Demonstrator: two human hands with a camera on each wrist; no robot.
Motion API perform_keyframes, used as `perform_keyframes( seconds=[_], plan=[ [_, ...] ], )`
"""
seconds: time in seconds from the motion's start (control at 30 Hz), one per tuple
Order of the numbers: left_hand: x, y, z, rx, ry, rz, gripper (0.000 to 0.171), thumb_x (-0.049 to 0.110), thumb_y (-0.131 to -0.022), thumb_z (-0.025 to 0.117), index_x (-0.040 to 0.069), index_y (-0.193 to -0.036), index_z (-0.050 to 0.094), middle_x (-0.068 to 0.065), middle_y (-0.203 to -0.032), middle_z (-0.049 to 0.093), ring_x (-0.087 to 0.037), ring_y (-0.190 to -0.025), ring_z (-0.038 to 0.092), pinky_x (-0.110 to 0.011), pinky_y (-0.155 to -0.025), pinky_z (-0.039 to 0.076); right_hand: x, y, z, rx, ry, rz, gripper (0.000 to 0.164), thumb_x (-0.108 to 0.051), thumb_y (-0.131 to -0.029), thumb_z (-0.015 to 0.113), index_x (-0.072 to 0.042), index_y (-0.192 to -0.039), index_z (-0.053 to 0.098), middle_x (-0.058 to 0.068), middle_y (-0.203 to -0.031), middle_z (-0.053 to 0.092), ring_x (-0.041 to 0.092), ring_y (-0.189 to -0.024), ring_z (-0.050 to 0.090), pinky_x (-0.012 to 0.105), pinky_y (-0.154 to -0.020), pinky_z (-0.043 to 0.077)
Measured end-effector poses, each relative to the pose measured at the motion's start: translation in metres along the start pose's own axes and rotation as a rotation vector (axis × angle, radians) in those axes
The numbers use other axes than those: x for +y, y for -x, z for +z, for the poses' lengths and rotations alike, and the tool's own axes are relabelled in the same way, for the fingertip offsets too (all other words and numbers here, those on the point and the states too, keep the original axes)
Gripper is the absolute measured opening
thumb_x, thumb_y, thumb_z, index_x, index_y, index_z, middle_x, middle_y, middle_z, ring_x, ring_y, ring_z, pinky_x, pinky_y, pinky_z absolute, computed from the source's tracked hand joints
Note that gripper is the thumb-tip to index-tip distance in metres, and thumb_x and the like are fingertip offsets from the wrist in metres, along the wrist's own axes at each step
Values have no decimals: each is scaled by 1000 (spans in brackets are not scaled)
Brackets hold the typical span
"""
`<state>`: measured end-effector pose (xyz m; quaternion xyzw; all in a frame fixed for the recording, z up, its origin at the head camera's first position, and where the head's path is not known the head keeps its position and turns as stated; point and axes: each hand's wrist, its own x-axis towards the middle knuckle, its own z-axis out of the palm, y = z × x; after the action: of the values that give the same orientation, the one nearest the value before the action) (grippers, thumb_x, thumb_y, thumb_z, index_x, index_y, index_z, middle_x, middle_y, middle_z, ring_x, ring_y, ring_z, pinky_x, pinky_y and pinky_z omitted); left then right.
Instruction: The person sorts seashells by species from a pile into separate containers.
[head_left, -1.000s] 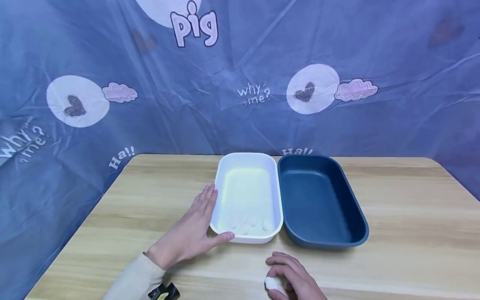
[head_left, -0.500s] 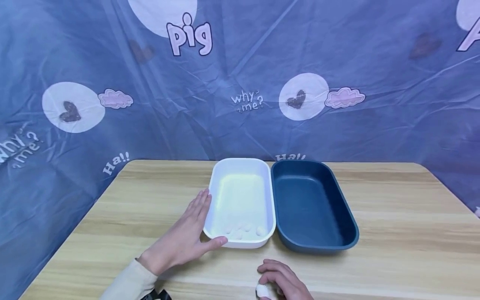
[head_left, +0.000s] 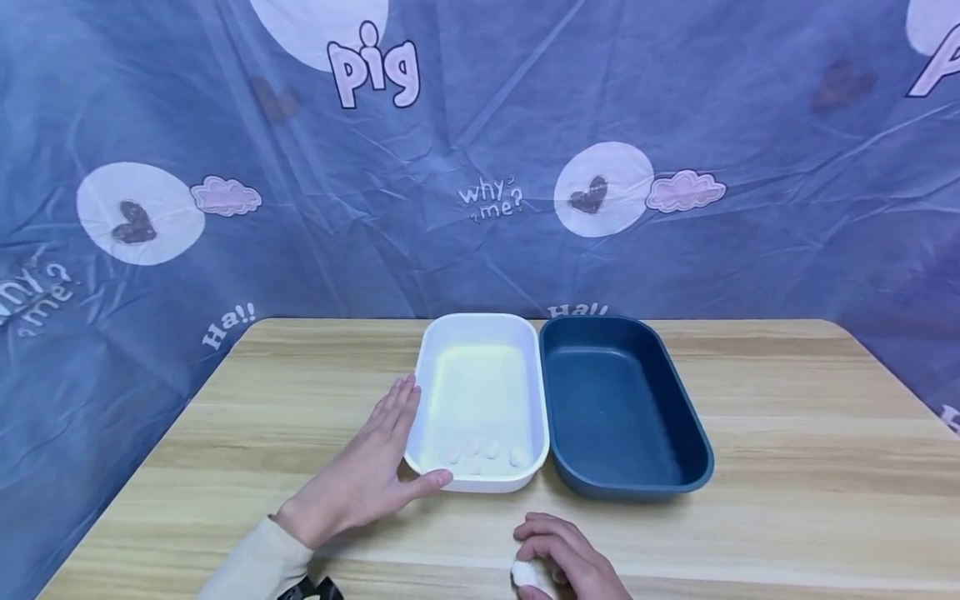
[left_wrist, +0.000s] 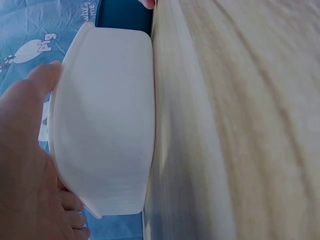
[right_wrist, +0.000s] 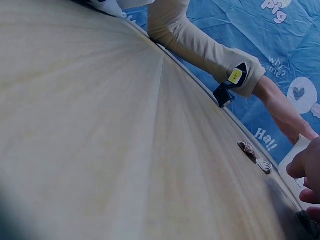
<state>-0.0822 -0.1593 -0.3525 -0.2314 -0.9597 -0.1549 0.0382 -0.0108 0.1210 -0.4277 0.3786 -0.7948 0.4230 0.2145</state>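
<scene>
My left hand [head_left: 360,475] rests against a white basin [head_left: 480,375], its straight fingers along the left side and its thumb at the front rim. Inside the near end of that basin lie several small pale pieces [head_left: 519,457], too faint to identify. Near the table's front, my right hand [head_left: 573,558] hovers with loosely bent fingers over a white ridged seashell [head_left: 523,572]. The right wrist view shows this white shell [right_wrist: 264,166] and a brown-striped shell [right_wrist: 246,150] together on the wood, apart from the thumb [right_wrist: 297,167].
A dark blue basin [head_left: 622,408] stands against the white basin's right side. Both are on a wooden table [head_left: 795,433], with a printed blue cloth [head_left: 420,250] hanging behind. A black wrist strap [right_wrist: 232,85] is on the left sleeve [right_wrist: 210,52].
The head view has shifted slightly, so the basins and hands appear farther left. Both hands keep about the same place beside the white basin and over the shell.
</scene>
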Motion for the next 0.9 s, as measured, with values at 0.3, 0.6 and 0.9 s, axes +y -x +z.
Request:
perform_keyframes(
  seconds=[0.3,0.6,0.9],
  plan=[
    [-2,4,4,3,-13,-9,107,74,-86,45,-3,-152,11,-12,-161,-2,-25,-147,2,-43,-118,14,-7,1,3,10,-42,92,37,-9,-73,83,-23,-100,62,-4,-112,64,14,-111,58,7,-97,38],
    [-3,2,1,-4,-3,-2,109,76,-85,42,-3,-152,7,-13,-160,-4,-26,-148,0,-42,-119,12,-26,-32,-19,-55,-81,42,36,-7,-78,79,-19,-108,62,0,-121,61,16,-114,58,12,-102,38],
    [-4,-2,1,-10,-11,10,109,76,-86,41,-3,-152,7,-13,-160,-4,-27,-148,1,-41,-118,11,-32,-78,-44,-45,-24,191,36,-8,-84,75,-28,-110,62,-15,-115,61,9,-105,60,13,-94,44]
  ],
)
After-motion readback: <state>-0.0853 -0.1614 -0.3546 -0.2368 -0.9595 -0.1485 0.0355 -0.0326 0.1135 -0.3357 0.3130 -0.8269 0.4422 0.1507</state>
